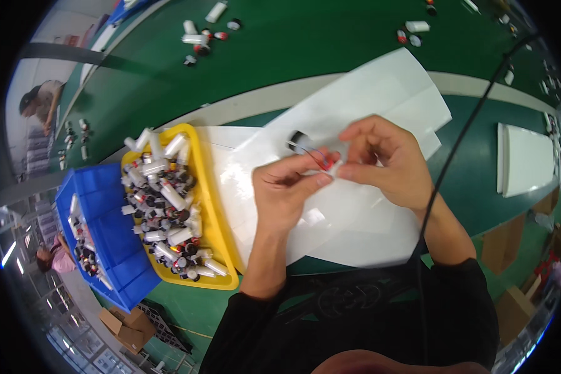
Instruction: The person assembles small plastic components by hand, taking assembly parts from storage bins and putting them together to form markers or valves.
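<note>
My left hand point(283, 187) is closed, thumb against fingers, on a small red part with thin wires point(326, 163). Thin dark wires run from it toward a pale cylinder with a black end point(300, 142), just beyond my left fingers; whether that cylinder is held or lies on the sheet I cannot tell. My right hand point(386, 163) is close to the red part, its thumb and a curled finger drawn together at its right side while the forefinger arches above. Anything between those right fingers is blurred. Both hands are over glossy white sheets point(368, 230).
A yellow bin point(221, 262) full of small white, black and red cylindrical parts stands left, beside a tilted blue bin point(121, 249). More parts point(196, 38) lie on the far green surface point(305, 43). A black cable point(461, 137) crosses at right, near a white stack point(527, 159).
</note>
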Action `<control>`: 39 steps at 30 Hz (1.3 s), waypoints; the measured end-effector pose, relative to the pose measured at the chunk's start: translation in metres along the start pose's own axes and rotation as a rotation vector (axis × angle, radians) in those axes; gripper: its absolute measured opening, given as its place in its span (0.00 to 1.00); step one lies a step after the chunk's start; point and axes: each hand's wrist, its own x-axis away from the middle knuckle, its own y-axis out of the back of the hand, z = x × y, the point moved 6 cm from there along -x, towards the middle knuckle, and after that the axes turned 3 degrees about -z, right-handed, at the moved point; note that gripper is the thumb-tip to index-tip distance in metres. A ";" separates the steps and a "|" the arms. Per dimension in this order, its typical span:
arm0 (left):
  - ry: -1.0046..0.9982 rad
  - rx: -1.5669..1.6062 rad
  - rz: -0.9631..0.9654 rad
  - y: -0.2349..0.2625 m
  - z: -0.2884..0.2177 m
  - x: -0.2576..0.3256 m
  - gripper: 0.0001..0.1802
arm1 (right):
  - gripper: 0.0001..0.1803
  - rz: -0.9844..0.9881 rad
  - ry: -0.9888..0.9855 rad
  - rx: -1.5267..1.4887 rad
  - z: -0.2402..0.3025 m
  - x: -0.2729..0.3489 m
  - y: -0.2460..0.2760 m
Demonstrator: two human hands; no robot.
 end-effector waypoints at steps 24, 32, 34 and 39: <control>0.019 -2.521 -0.530 0.114 -0.206 -0.163 0.12 | 0.13 0.275 -0.176 -0.640 -0.030 -0.019 0.031; -0.433 -2.260 -0.012 0.112 -0.138 -0.229 0.18 | 0.12 0.268 -0.179 -0.500 -0.030 -0.013 0.031; -0.323 -2.381 -0.020 0.111 -0.145 -0.223 0.17 | 0.11 0.265 -0.182 -0.511 -0.029 -0.016 0.032; -0.372 -2.063 -0.406 0.048 -0.168 -0.152 0.14 | 0.13 0.352 -0.200 -0.434 -0.032 -0.012 0.028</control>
